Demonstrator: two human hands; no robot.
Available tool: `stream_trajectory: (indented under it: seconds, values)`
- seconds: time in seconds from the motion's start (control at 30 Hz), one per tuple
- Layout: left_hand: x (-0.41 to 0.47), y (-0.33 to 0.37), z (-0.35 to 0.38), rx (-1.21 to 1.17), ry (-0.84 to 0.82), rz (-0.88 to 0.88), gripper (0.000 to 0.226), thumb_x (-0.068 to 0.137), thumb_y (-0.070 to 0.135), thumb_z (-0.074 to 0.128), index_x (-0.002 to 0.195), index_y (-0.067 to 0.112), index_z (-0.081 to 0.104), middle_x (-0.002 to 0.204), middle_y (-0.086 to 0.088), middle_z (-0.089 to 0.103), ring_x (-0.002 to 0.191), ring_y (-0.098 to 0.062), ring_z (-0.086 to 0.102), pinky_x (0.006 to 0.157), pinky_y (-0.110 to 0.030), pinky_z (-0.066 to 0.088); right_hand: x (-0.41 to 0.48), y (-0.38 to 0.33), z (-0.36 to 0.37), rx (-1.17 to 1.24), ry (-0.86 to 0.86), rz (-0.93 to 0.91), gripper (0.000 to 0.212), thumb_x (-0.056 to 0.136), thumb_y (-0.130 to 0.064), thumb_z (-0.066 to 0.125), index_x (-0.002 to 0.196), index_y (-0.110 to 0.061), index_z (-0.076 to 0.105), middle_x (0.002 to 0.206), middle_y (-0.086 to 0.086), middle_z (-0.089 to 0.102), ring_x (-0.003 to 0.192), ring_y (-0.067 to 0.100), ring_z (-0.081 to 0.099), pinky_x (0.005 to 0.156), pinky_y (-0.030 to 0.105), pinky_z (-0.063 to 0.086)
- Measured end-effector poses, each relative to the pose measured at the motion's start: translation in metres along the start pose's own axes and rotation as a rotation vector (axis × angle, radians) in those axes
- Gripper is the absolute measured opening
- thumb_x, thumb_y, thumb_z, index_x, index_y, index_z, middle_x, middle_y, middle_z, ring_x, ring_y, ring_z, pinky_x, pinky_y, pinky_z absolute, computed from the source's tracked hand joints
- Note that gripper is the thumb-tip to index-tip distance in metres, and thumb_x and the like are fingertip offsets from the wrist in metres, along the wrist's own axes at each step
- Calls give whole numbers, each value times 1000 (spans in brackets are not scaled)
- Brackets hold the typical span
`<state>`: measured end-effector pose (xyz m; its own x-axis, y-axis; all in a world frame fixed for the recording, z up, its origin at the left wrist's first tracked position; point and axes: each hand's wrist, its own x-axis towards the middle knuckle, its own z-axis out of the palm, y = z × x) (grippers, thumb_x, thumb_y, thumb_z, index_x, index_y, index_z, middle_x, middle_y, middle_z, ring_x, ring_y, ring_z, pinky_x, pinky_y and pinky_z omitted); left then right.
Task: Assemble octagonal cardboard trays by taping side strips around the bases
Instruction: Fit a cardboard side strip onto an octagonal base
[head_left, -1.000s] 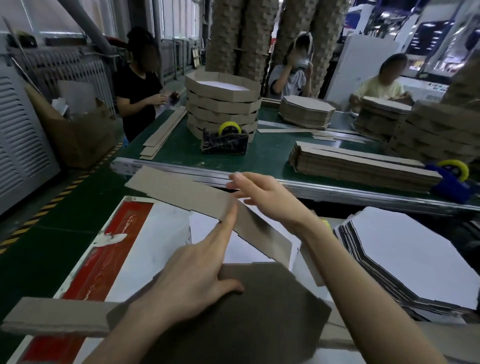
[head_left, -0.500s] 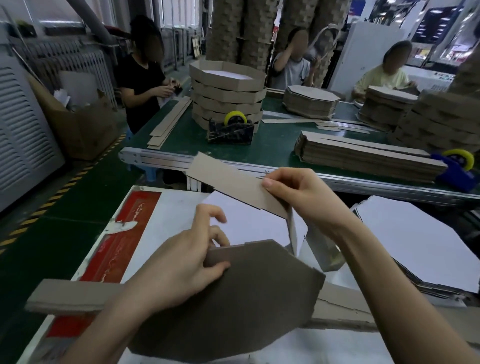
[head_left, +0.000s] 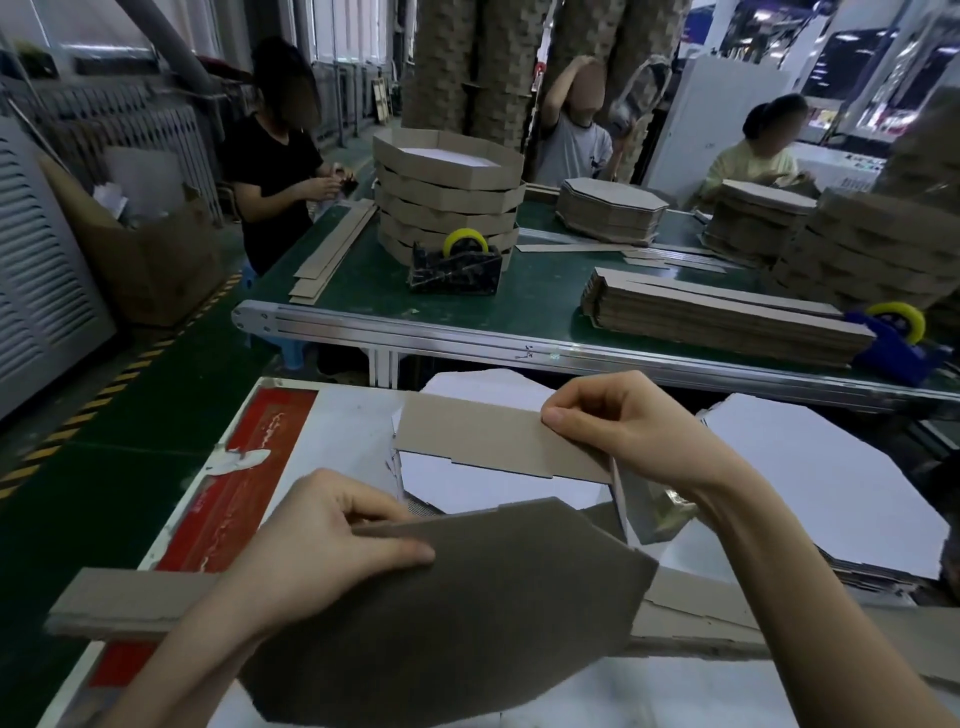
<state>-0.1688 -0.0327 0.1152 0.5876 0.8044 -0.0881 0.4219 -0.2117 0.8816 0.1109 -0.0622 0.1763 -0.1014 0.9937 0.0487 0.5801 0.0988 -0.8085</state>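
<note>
While the octagonal base (head_left: 467, 613) is held tilted above the worktop (head_left: 343, 415), its far-left edge is gripped by the left hand (head_left: 322, 545), thumb on top and fingers curled beneath, probably so that an edge is offered to the side strip (head_left: 483, 436). The strip is pinched at a fold near its right end by the right hand (head_left: 623, 426), just beyond the base. Compared with half a second earlier, the strip is levelled and lowered, and the left forefinger is no longer raised.
</note>
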Motion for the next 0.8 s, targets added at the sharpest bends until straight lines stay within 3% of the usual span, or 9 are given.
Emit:
stream_trajectory:
  seconds: [0.07, 0.17, 0.23, 0.3, 0.4, 0.5, 0.67, 0.8]
  values:
    - [2, 3, 9, 26, 121, 46, 14, 68, 38, 82, 77, 46, 76, 82, 22, 72, 84, 1, 66, 66, -16, 51, -2, -2, -1, 7, -2, -10, 17, 95, -21, 63, 92, -8, 74, 88, 28, 66, 73, 18, 58, 69, 31, 47]
    - [3, 8, 24, -5, 160, 80, 16, 62, 39, 86, 73, 45, 76, 77, 20, 72, 80, 1, 67, 65, -13, 49, -5, -3, 0, -14, -49, -20, 22, 90, -29, 65, 92, -9, 75, 84, 26, 66, 70, 20, 59, 68, 35, 49]
    - [1, 1, 25, 18, 78, 27, 15, 66, 40, 86, 76, 43, 76, 76, 17, 73, 76, -1, 68, 63, -15, 51, -10, -1, 0, -23, -73, -25, 32, 85, -38, 63, 92, -9, 75, 83, 26, 67, 70, 31, 60, 69, 43, 51]
    - [-2, -8, 21, 107, -38, -46, 13, 70, 41, 84, 78, 34, 78, 73, 11, 73, 70, -5, 68, 65, -28, 55, -14, 2, 0, -32, -76, -26, 36, 82, -41, 63, 92, -9, 75, 82, 25, 67, 73, 38, 61, 70, 46, 52]
    - [-3, -12, 18, 99, 19, -72, 13, 68, 40, 85, 68, 30, 77, 62, 7, 70, 58, -7, 65, 48, -18, 44, -17, 7, 0, -17, -94, -22, 33, 82, -39, 64, 89, -9, 75, 74, 20, 66, 63, 19, 56, 61, 30, 46]
    - [0, -11, 21, 115, 62, -69, 32, 64, 42, 86, 67, 12, 76, 61, -1, 70, 58, -16, 65, 48, -25, 42, -18, 9, 4, 24, -105, -6, 29, 83, -35, 65, 87, -8, 74, 60, 5, 59, 55, 8, 48, 54, 17, 39]
    - [0, -8, 22, 110, 28, -101, 26, 64, 39, 87, 66, 15, 77, 63, 3, 71, 59, -10, 67, 51, -25, 48, -19, 11, 7, 24, -127, 14, 28, 82, -36, 64, 88, -11, 75, 65, 9, 60, 60, 11, 50, 56, 20, 40]
    - [2, -10, 20, 83, 9, -136, 20, 65, 37, 86, 70, 21, 77, 71, 8, 74, 68, -8, 70, 59, -28, 56, -18, 8, 7, 63, -120, 3, 27, 82, -34, 65, 91, -11, 75, 84, 22, 69, 72, 18, 59, 67, 27, 48]
